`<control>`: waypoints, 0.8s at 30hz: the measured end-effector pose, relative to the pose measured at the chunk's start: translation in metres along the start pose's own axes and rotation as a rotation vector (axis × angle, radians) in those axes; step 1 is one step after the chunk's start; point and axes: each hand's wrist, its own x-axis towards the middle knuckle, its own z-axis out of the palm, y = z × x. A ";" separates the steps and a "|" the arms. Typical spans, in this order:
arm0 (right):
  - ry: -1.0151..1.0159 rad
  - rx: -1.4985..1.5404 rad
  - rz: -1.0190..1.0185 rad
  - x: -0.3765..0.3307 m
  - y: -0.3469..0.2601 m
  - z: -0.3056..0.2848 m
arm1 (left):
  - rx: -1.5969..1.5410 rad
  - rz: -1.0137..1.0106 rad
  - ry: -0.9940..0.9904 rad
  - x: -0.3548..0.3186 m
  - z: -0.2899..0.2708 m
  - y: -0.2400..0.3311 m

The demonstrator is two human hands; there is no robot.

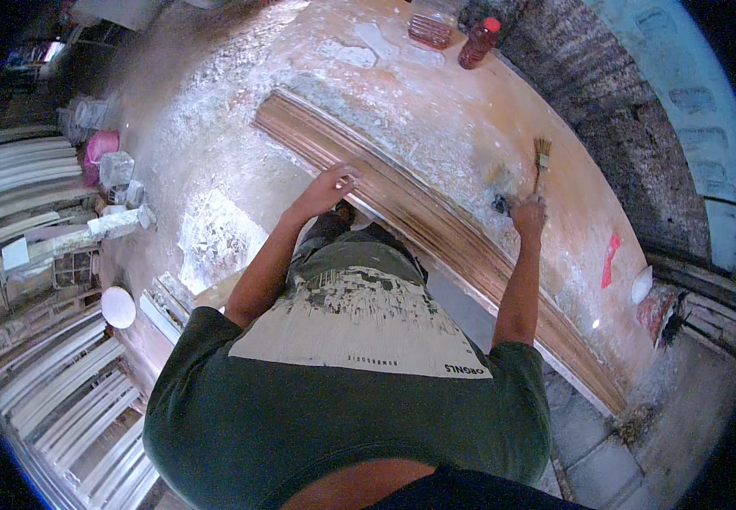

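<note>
A long brown ridged moulding [436, 225] lies slantwise across the worktop in front of me, from the far left to the near right. My right hand [528, 218] is closed round the handle of a brush [542, 155] beyond the moulding, its bristles pointing away from me. Just left of that hand sits a small dark object [500, 204], too small to make out. At the moulding's near edge is my left hand [327, 190], its fingers loosely bent and apart, with nothing visible in them. Whether it touches the edge I cannot tell.
Toward the back stand a red-capped bottle [480, 42] of dark red liquid and a clear container [430, 31]. A red strip [610, 259] lies at the right. Stacked white lengths [70, 408], a pink bucket [101, 155] and a round white lid-like disc [119, 307] are on the left.
</note>
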 end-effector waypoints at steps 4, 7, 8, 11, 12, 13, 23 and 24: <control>-0.258 0.239 0.085 -0.001 0.029 0.023 | 0.014 0.069 0.018 -0.001 -0.016 -0.002; -0.347 0.218 0.050 0.005 0.036 0.041 | -0.079 0.066 0.006 -0.003 -0.030 -0.013; -0.268 0.196 0.020 -0.001 0.033 0.044 | -0.107 0.046 -0.012 -0.004 -0.036 -0.014; -0.111 0.098 -0.026 -0.010 0.023 0.053 | -0.113 0.043 -0.032 -0.006 -0.060 -0.020; -0.114 0.042 0.017 -0.013 0.038 0.068 | -0.103 0.065 -0.059 0.001 -0.068 -0.024; -0.132 -0.015 0.051 -0.023 0.045 0.076 | -0.114 0.120 -0.083 0.008 -0.078 -0.033; 0.281 0.527 0.172 -0.031 -0.162 -0.033 | -0.421 -0.457 -0.040 -0.014 -0.190 -0.141; 0.207 0.601 0.164 -0.031 -0.211 -0.054 | -0.497 -0.519 -0.059 -0.018 -0.196 -0.141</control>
